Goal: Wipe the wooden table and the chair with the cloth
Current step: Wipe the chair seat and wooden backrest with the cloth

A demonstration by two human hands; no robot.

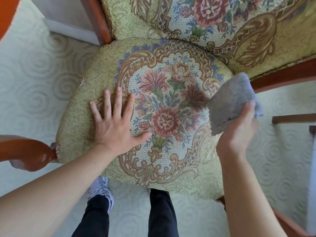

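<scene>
The chair fills the middle of the view, with a round seat in green floral tapestry and a matching padded back at the top. My left hand lies flat on the seat's left half, fingers spread, holding nothing. My right hand grips a folded grey cloth over the seat's right edge, slightly blurred; whether the cloth touches the fabric I cannot tell. The wooden table shows only as an orange-brown edge at the top left corner.
A curved wooden armrest juts in at the left, and another wooden arm runs along the right. Pale green carpet with swirl patterns surrounds the chair. My legs and one shoe stand at the seat's front edge.
</scene>
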